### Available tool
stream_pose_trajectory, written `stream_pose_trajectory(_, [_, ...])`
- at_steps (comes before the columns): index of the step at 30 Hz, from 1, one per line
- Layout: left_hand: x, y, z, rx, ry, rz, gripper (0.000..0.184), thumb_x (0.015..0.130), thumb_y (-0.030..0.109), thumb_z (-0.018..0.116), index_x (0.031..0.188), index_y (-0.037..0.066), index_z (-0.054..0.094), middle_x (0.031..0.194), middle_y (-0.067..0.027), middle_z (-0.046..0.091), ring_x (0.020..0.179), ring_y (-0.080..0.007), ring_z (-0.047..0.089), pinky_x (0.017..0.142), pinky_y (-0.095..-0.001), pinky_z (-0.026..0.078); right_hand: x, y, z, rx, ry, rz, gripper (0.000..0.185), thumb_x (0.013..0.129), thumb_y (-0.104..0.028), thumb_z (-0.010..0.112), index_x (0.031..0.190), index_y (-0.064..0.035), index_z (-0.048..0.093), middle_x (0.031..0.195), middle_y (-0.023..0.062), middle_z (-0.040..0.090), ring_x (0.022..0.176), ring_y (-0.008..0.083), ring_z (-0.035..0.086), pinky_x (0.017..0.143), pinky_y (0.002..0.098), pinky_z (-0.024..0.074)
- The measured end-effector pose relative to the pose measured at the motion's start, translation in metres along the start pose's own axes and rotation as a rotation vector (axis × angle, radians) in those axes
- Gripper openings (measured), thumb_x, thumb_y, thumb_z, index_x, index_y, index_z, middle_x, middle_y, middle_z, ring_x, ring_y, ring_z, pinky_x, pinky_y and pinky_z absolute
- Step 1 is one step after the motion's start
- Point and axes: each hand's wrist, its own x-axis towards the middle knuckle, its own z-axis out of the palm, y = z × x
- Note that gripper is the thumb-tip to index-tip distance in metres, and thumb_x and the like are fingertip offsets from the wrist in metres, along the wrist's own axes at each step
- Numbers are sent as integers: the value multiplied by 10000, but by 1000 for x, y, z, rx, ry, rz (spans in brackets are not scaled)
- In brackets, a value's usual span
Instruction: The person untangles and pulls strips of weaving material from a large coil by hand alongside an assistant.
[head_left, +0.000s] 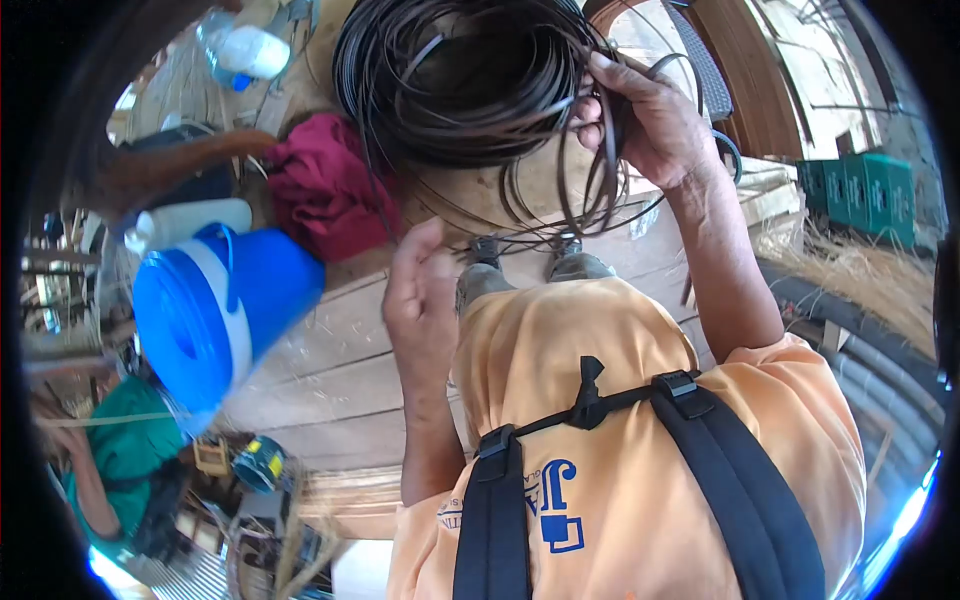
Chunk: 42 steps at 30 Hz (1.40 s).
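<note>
A large coil of thin, dark brown weaving strips [450,140] lies in front of me at the top of the view. My right hand [650,115] grips several strips at the coil's right edge, thumb on top and fingers curled under. Loose loops hang below that hand towards my feet. To the lower left of the coil, my left hand [420,290] is raised with its fingers half bent and slightly blurred. I see nothing held in it. A single strip runs down from the coil close to its fingertips.
Left of the coil are a crumpled maroon cloth [325,185], a blue lidded bucket [270,275], a white bottle [195,222] and a clear bottle [255,52]. Another person's green clothing [130,430] shows at lower left. Pale fibres [830,250] and green boxes [865,190] stand right.
</note>
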Motion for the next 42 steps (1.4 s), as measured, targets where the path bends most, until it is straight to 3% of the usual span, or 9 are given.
stream_pose_trajectory(4, [0,15,90,62,-128,120,260,869,95,564,1098,-30,563,1031,-94,601,960,-144,550,872,-252,413,6,10,-15,190,-140,24,143,904,-153,558,915,-11,553,744,69,592,663,170,632,560,311,582])
stream_pose_trajectory(7, [3,7,116,98,-385,-302,220,855,112,587,1030,-21,586,895,-67,617,806,-123,549,751,-246,444,5,11,-15,275,-201,-4,113,901,-103,542,948,-1,531,793,107,592,653,196,635,565,331,588])
stream_pose_trajectory(11, [-24,-28,86,337,-112,-200,181,862,121,582,983,-12,597,806,-48,596,718,-103,525,657,-242,444,22,16,-40,59,-211,-117,268,943,-249,496,1041,-1,522,853,103,603,760,226,638,650,314,545])
stream_pose_trajectory(12, [-35,-33,69,391,-46,-234,160,863,93,575,983,-11,596,791,-45,576,714,-101,520,651,-244,448,14,6,-33,323,-181,49,88,920,-118,521,981,-54,518,784,67,573,697,212,615,549,332,559])
stream_pose_trajectory(24, [-153,-15,-51,661,772,-257,210,906,99,491,1046,-1,611,873,-77,606,773,-143,560,721,-255,454,11,14,-22,-4,-228,114,127,930,-150,511,928,-41,576,766,95,618,630,209,598,588,327,512])
stream_pose_trajectory(28, [-154,25,-60,516,984,-103,278,919,258,533,994,10,635,669,-6,489,625,-94,444,589,-233,379,-8,11,-36,-250,-403,324,488,936,-420,453,1147,18,497,951,133,622,786,236,647,666,301,529])
stream_pose_trajectory(32, [-155,48,-64,318,930,15,338,900,316,581,925,-20,613,590,31,353,562,-55,320,539,-218,303,-27,-13,-79,-363,-604,503,539,899,-473,507,1091,29,552,878,116,651,771,193,646,673,287,511])
stream_pose_trajectory(38, [-142,31,-62,12,861,50,322,888,312,603,881,-10,586,587,36,345,536,-45,300,512,-209,295,-60,-28,-151,-573,-308,208,320,910,-311,551,1025,-15,592,862,81,656,766,152,648,656,248,500])
stream_pose_trajectory(42, [-127,15,-33,-86,857,-33,304,892,304,601,876,1,580,624,25,387,536,-51,328,505,-189,305,-66,22,-199,-1027,-238,400,370,890,-302,575,1104,-2,594,888,69,654,793,123,613,649,245,491])
